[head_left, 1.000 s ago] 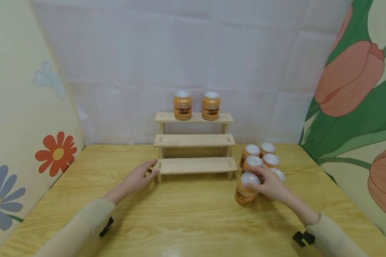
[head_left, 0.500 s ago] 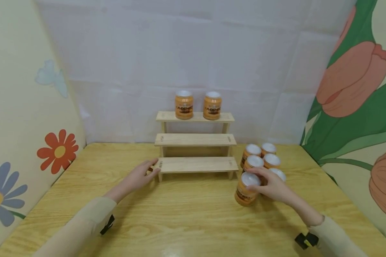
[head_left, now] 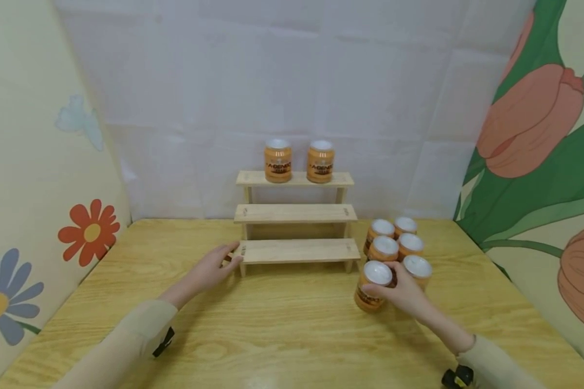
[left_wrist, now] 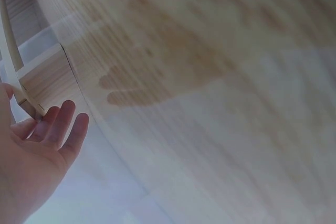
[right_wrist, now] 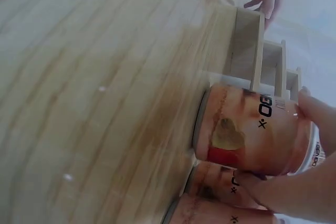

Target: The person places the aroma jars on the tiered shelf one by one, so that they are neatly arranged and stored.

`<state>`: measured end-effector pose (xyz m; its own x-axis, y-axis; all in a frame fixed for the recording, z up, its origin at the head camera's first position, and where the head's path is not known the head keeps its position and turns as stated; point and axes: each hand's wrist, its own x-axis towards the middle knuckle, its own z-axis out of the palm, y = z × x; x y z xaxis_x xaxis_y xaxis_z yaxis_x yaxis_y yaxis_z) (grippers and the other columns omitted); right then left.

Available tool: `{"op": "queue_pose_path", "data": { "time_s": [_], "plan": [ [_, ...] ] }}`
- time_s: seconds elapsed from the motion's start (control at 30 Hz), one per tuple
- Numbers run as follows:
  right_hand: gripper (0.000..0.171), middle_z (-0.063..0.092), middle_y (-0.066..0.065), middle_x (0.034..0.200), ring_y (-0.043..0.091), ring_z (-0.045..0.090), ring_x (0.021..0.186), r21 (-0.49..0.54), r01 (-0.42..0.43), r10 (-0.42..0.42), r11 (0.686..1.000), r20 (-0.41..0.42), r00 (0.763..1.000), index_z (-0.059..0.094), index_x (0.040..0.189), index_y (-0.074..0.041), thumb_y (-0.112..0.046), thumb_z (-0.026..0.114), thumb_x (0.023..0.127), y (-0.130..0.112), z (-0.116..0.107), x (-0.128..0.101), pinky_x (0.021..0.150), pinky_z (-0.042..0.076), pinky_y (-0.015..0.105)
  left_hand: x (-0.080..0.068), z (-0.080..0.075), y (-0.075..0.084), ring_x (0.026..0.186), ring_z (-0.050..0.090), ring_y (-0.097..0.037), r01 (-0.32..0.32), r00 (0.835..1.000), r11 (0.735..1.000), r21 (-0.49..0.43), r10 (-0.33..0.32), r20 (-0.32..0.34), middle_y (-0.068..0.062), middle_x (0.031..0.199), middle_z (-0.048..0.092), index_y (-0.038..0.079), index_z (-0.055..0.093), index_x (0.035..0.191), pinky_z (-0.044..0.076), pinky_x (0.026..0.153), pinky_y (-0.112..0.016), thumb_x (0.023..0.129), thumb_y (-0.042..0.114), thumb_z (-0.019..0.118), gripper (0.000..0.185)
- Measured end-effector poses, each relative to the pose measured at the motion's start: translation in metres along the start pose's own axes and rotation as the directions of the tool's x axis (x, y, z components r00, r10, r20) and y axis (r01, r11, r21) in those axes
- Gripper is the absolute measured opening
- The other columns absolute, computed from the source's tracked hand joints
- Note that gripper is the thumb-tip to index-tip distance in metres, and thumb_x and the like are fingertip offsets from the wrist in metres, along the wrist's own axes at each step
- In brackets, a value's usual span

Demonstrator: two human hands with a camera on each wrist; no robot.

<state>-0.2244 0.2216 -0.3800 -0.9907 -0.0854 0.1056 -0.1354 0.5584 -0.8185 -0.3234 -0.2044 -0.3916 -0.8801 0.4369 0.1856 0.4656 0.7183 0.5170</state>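
On the right of the table, an orange can (head_left: 367, 302) with a pale lid stands upright at the front of a group of like cans. My right hand (head_left: 401, 292) holds it around its sides, thumb at the front and fingers behind; the right wrist view shows the same can (right_wrist: 252, 132) close up. At the left end of a three-step wooden shelf (head_left: 297, 251), my left hand (head_left: 211, 267) grips the end of the lowest step between thumb and fingers. In the left wrist view, the left hand (left_wrist: 42, 156) has its outer fingers spread loosely.
Two matching cans (head_left: 278, 165) stand apart on the top step. Several more cans (head_left: 385, 251) are packed closely behind and beside the held one. A white sheet (head_left: 292, 81) hangs behind the shelf, and flower-patterned walls (head_left: 530, 119) flank the wooden table (head_left: 272, 335).
My right hand has shifted from the can's upper right side to a lower hold, its thumb now across the front. The can stays in place. My left hand stays at the shelf's end.
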Motion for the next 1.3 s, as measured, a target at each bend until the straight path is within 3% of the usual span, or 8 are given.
{"op": "queue_pose_path", "data": {
  "time_s": [0.1,0.17,0.3,0.37,0.63,0.97,1.13,1.3],
  "plan": [
    [0.056,0.056,0.015,0.113,0.022,0.055,0.098,-0.023,0.073,-0.073,0.997,0.017,0.997,0.051,0.128,-0.002,-0.026,0.074,0.082,0.002,-0.001,0.0,0.077,0.049,0.031,0.0,0.001,-0.001,0.109,0.055,-0.037,-0.002,1.0,1.0,0.001,0.002,-0.005,-0.028,0.136,0.045,-0.006,0.033,0.142,0.053,0.081,-0.045,0.1,0.031,0.046,0.058],
    [0.06,0.054,0.017,0.117,0.026,0.054,0.102,-0.037,0.087,-0.086,0.996,0.025,0.996,0.049,0.132,-0.002,-0.027,0.073,0.083,0.002,-0.001,0.0,0.081,0.049,0.035,0.0,0.002,-0.002,0.109,0.056,-0.038,-0.004,1.0,1.0,0.0,0.004,-0.007,-0.028,0.136,0.045,-0.006,0.033,0.142,0.053,0.081,-0.045,0.1,0.031,0.047,0.058],
    [0.074,0.045,0.023,0.134,0.038,0.047,0.121,0.013,0.034,-0.035,0.999,0.021,0.999,0.033,0.141,0.0,-0.026,0.072,0.084,0.0,-0.002,-0.002,0.096,0.045,0.045,0.001,0.002,-0.002,0.11,0.055,-0.038,-0.002,1.0,1.0,-0.009,0.002,-0.009,-0.028,0.136,0.045,-0.006,0.032,0.143,0.052,0.081,-0.046,0.1,0.031,0.046,0.058],
    [0.076,0.043,0.024,0.137,0.039,0.046,0.124,0.048,0.016,-0.017,0.999,0.021,1.0,0.028,0.141,0.001,-0.024,0.072,0.084,-0.002,0.0,-0.003,0.097,0.044,0.045,0.0,0.0,-0.002,0.11,0.055,-0.038,0.001,1.0,1.0,-0.012,-0.001,-0.009,-0.028,0.136,0.045,-0.005,0.032,0.143,0.053,0.081,-0.046,0.1,0.032,0.046,0.059],
    [0.069,0.053,0.018,0.121,0.023,0.056,0.104,0.034,-0.035,0.036,0.999,-0.036,0.999,0.04,0.131,-0.002,-0.028,0.077,0.079,-0.004,0.005,0.0,0.078,0.049,0.027,-0.002,-0.003,0.0,0.109,0.055,-0.037,0.0,1.0,1.0,0.002,0.0,0.004,-0.028,0.136,0.045,-0.006,0.032,0.143,0.053,0.081,-0.045,0.1,0.033,0.045,0.06],
    [0.062,0.06,0.018,0.119,0.025,0.061,0.101,-0.013,0.044,-0.044,0.999,-0.008,0.999,0.05,0.13,-0.003,-0.03,0.075,0.08,-0.007,-0.004,0.004,0.074,0.052,0.025,0.0,0.0,0.001,0.11,0.055,-0.037,0.0,1.0,1.0,0.001,0.0,0.01,-0.027,0.139,0.043,-0.005,0.032,0.143,0.052,0.084,-0.047,0.1,0.035,0.045,0.06],
    [0.061,0.06,0.019,0.118,0.025,0.062,0.099,-0.045,0.092,-0.093,0.995,-0.005,0.996,0.049,0.132,0.0,-0.029,0.072,0.083,-0.019,-0.011,0.006,0.072,0.052,0.026,-0.001,0.0,0.001,0.112,0.055,-0.036,0.014,1.0,1.0,0.002,-0.014,0.013,-0.026,0.139,0.042,-0.003,0.031,0.144,0.052,0.085,-0.046,0.1,0.036,0.044,0.061],
    [0.059,0.061,0.018,0.116,0.025,0.062,0.098,-0.007,0.114,-0.114,0.994,-0.005,0.994,0.048,0.132,-0.003,-0.028,0.072,0.083,-0.035,-0.016,0.013,0.072,0.053,0.026,-0.002,0.001,0.001,0.111,0.055,-0.036,0.021,1.0,1.0,-0.004,-0.021,0.011,-0.026,0.139,0.042,-0.003,0.031,0.144,0.051,0.085,-0.046,0.1,0.035,0.045,0.06]
  ]
}}
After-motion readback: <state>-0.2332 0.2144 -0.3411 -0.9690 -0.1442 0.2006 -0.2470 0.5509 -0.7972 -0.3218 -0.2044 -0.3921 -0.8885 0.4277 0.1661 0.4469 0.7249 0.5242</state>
